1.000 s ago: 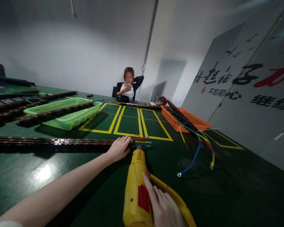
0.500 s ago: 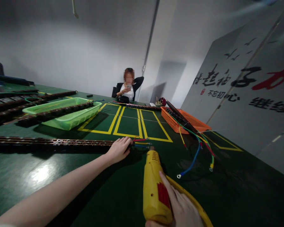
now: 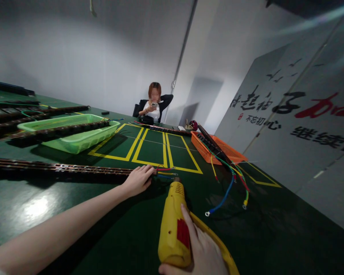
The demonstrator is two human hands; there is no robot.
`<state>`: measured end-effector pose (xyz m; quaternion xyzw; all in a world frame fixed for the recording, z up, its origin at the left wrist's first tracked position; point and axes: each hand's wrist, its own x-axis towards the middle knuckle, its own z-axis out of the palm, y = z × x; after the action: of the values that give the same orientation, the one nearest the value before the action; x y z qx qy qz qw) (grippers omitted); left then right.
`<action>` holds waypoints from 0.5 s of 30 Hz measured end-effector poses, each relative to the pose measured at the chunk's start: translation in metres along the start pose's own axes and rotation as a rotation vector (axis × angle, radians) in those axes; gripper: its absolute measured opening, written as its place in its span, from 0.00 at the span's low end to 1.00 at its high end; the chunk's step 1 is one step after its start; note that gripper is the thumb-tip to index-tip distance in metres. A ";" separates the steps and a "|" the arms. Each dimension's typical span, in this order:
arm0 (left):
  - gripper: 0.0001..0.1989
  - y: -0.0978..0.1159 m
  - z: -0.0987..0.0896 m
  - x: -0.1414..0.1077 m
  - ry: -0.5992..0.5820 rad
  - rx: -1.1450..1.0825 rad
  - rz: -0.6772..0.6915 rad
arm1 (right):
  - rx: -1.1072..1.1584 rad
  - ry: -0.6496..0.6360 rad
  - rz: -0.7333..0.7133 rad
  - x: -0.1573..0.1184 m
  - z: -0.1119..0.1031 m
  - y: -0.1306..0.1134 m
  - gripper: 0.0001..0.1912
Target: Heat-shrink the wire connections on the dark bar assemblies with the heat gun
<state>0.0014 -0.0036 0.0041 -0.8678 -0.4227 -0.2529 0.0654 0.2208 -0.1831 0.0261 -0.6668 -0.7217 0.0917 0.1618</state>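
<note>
OK, left to right: I see a dark bundle of strips (image 3: 74,170) on the worktop (image 3: 74,196), left of my left hand (image 3: 137,180), whose fingers curl over its right end. Just right of that hand, colored wires (image 3: 166,173) stick out. Yellow heat gun (image 3: 173,219), nozzle near their tips, firmly gripped by my right hand (image 3: 205,246). Orange basket (image 3: 232,147) beyond, right of that hand.
</note>
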 end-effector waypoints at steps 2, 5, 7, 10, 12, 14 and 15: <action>0.13 0.000 -0.001 0.000 -0.003 -0.002 0.003 | -0.013 0.068 -0.028 -0.001 0.008 -0.006 0.66; 0.13 0.000 -0.002 0.001 -0.015 -0.010 0.002 | -0.046 0.119 -0.090 -0.001 0.018 -0.018 0.68; 0.13 0.000 -0.002 0.001 -0.023 -0.007 -0.004 | -0.082 0.144 -0.129 0.000 0.026 -0.026 0.69; 0.14 0.001 -0.002 0.001 -0.024 0.003 -0.007 | -0.152 0.218 -0.183 -0.001 0.041 -0.032 0.70; 0.14 0.001 -0.002 0.001 -0.022 0.004 -0.005 | -0.201 0.275 -0.223 -0.002 0.050 -0.031 0.70; 0.14 0.000 -0.002 0.001 -0.023 -0.002 -0.008 | -0.246 0.291 -0.308 -0.002 0.054 -0.029 0.69; 0.14 0.000 -0.002 0.002 -0.024 -0.006 -0.012 | -0.264 0.285 -0.358 -0.003 0.055 -0.028 0.68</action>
<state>0.0018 -0.0031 0.0064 -0.8683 -0.4280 -0.2442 0.0563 0.1757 -0.1837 -0.0154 -0.5498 -0.8039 -0.1283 0.1873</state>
